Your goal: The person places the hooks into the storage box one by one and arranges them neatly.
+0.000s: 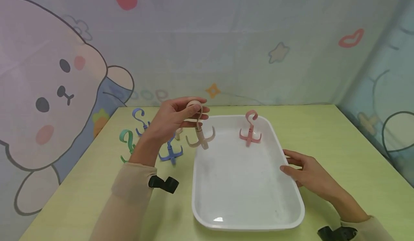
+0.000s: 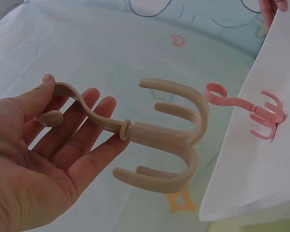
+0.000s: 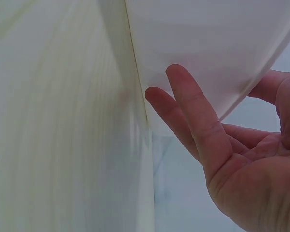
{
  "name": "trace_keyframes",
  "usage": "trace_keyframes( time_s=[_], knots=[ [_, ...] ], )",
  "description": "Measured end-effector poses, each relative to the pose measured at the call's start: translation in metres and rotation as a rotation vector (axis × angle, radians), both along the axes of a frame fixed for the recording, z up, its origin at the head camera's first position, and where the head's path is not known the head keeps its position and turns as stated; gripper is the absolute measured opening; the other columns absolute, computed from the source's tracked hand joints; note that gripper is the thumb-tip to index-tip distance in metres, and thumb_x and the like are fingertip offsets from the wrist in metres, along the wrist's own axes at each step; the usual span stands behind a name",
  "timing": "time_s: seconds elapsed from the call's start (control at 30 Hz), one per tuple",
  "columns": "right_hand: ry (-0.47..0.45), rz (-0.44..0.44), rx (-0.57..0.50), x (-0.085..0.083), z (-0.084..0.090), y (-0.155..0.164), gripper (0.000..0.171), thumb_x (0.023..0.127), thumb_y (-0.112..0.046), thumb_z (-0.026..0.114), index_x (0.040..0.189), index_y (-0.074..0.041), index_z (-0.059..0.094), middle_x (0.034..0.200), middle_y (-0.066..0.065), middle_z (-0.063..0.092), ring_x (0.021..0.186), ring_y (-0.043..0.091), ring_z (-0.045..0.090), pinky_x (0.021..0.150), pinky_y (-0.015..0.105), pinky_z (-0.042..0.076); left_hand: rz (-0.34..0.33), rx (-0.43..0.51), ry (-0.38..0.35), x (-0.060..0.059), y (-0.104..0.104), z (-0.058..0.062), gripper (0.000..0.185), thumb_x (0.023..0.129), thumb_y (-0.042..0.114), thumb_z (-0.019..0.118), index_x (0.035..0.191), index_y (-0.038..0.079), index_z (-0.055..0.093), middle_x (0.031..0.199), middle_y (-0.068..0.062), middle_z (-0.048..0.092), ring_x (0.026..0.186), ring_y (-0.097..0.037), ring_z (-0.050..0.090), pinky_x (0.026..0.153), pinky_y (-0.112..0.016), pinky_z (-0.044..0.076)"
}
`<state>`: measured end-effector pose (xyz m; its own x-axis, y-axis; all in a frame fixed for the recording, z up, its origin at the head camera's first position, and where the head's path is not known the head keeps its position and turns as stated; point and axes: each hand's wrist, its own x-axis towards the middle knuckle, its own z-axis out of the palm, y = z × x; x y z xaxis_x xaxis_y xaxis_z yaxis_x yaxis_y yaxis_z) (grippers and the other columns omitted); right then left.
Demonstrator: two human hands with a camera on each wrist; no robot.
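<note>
Beige hook [image 1: 199, 133] is in my left hand [image 1: 171, 120]: thumb and fingers pinch its curved top, and the 4-prong claw end hangs free below my fingers, in the air over the tray's far left corner. The left wrist view shows the same hook [image 2: 157, 140] with its curl lying across my fingers [image 2: 94, 121] and the thumb on top.

White tray [image 1: 207, 212] sits between my 2 hands. My right hand [image 1: 308, 174] is spread, fingers straight, touching the tray's right rim; in the right wrist view the fingertips [image 3: 183, 92] lie against the rim's outer wall.

1 pink hook [image 1: 249, 131] lies inside the tray, beyond my right hand, near the far edge.

Left of the tray, under and behind my left hand: 2 blue hooks [image 1: 170, 153] [image 1: 139, 120] and 1 green hook [image 1: 127, 142] on the yellow-green table [image 1: 339, 137].
</note>
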<state>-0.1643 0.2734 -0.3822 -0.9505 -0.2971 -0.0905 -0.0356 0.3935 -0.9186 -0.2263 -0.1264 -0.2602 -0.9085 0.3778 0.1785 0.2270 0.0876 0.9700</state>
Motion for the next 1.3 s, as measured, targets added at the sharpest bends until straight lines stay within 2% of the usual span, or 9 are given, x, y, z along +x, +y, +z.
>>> trace_keyframes(
  time_s=[0.23,0.37,0.47,0.67,0.87,1.07,1.3],
  knots=[
    [-0.003,-0.005,-0.01,-0.001,-0.002,0.002,0.073,0.105,-0.021,0.067,0.164,0.002,0.031,0.151,0.035,0.052,0.098,0.024,0.078,0.072,0.041,0.067,-0.015,0.012,0.006,-0.009,0.014,-0.001,0.033,0.109,0.023,0.061,0.138,0.008,0.068,0.123,-0.013,0.076,0.112,-0.023,0.075,0.1,-0.045,0.062],
    [0.003,-0.004,-0.018,-0.001,-0.003,0.003,0.072,0.105,-0.02,0.068,0.163,0.002,0.032,0.15,0.036,0.052,0.097,0.024,0.078,0.072,0.041,0.067,-0.034,0.021,-0.007,-0.016,0.02,-0.004,0.034,0.11,0.02,0.06,0.139,0.006,0.067,0.13,-0.022,0.072,0.113,-0.023,0.075,0.1,-0.046,0.061],
    [0.001,-0.004,-0.019,-0.001,-0.003,0.002,0.072,0.105,-0.02,0.068,0.163,0.002,0.032,0.151,0.036,0.051,0.099,0.024,0.078,0.072,0.042,0.067,-0.042,0.028,-0.017,-0.022,0.023,-0.008,0.034,0.11,0.019,0.059,0.141,0.005,0.066,0.131,-0.023,0.072,0.114,-0.023,0.075,0.101,-0.046,0.061],
    [0.0,-0.001,-0.025,-0.001,-0.003,0.002,0.072,0.105,-0.02,0.068,0.163,0.003,0.033,0.153,0.036,0.049,0.101,0.026,0.078,0.072,0.042,0.067,-0.045,0.03,-0.032,-0.034,0.028,-0.019,0.035,0.11,0.019,0.059,0.142,0.005,0.065,0.125,-0.014,0.075,0.113,-0.023,0.075,0.102,-0.047,0.06],
    [0.002,-0.002,-0.021,-0.001,-0.002,0.001,0.072,0.105,-0.02,0.068,0.163,0.004,0.032,0.154,0.037,0.048,0.102,0.027,0.078,0.072,0.042,0.067,-0.04,0.021,-0.049,-0.043,0.034,-0.03,0.036,0.11,0.019,0.059,0.142,0.005,0.065,0.133,-0.023,0.071,0.112,-0.022,0.076,0.104,-0.049,0.059],
    [0.005,-0.009,-0.011,0.0,-0.001,0.001,0.072,0.104,-0.02,0.068,0.163,0.004,0.032,0.153,0.036,0.049,0.102,0.028,0.078,0.072,0.042,0.067,-0.043,-0.005,-0.046,-0.05,0.038,-0.037,0.036,0.11,0.02,0.058,0.143,0.005,0.065,0.133,-0.021,0.072,0.118,-0.028,0.074,0.106,-0.051,0.058],
    [0.005,-0.003,-0.018,-0.001,-0.001,0.001,0.072,0.104,-0.02,0.068,0.163,0.002,0.033,0.152,0.036,0.05,0.102,0.027,0.078,0.073,0.042,0.067,-0.037,-0.006,-0.067,-0.057,0.043,-0.041,0.036,0.11,0.021,0.059,0.143,0.007,0.065,0.136,-0.023,0.07,0.119,-0.028,0.074,0.105,-0.048,0.058]
  ],
)
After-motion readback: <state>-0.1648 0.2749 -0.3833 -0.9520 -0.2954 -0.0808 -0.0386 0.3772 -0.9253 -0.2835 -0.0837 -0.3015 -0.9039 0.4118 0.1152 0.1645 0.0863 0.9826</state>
